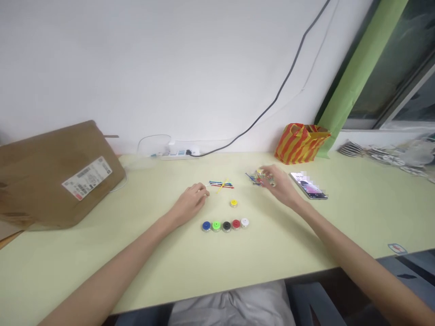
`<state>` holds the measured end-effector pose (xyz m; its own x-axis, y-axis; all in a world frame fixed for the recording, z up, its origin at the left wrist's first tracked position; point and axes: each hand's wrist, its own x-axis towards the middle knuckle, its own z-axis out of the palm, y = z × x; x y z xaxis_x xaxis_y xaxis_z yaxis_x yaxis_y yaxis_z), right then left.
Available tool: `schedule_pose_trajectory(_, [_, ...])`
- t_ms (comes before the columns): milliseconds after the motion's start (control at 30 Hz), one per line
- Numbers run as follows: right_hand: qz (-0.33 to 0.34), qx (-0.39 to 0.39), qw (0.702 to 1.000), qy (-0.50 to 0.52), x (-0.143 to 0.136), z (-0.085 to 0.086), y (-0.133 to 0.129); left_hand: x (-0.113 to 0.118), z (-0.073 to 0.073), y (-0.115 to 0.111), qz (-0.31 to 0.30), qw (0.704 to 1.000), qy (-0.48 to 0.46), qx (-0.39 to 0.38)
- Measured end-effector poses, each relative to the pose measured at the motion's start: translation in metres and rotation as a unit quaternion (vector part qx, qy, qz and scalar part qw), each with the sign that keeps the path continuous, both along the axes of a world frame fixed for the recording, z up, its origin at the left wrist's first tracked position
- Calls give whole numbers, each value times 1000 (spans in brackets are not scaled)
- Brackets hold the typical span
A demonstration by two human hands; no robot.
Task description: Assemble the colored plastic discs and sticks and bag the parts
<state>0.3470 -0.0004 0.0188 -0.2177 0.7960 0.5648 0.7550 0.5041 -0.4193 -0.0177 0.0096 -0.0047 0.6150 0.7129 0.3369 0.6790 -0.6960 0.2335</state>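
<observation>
Five lined-up jars (226, 226) sit bodyward of left grip (196, 198), loosely curled, and right grip (269, 175), slightly parted at jumbled sticks (252, 178), perhaps for reach; what either holds, I cannot tell.

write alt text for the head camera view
A person's right hand is at a small heap of thin coloured sticks, the left hand beside a crossed bunch of them. Nearer the person on the pale table, a yellow-topped container sits beyond a row of five, topped blue, green, black, red and white.
</observation>
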Motion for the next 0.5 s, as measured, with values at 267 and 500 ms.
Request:
schedule_pose_trajectory(267, [188,-90,968,-139,-96,1,10,5,9,-12,-62,998,10,2])
schedule_pose_trajectory(500, [227,-229,945,-60,-73,-10,7,5,7,-11,-57,998,12,-5])
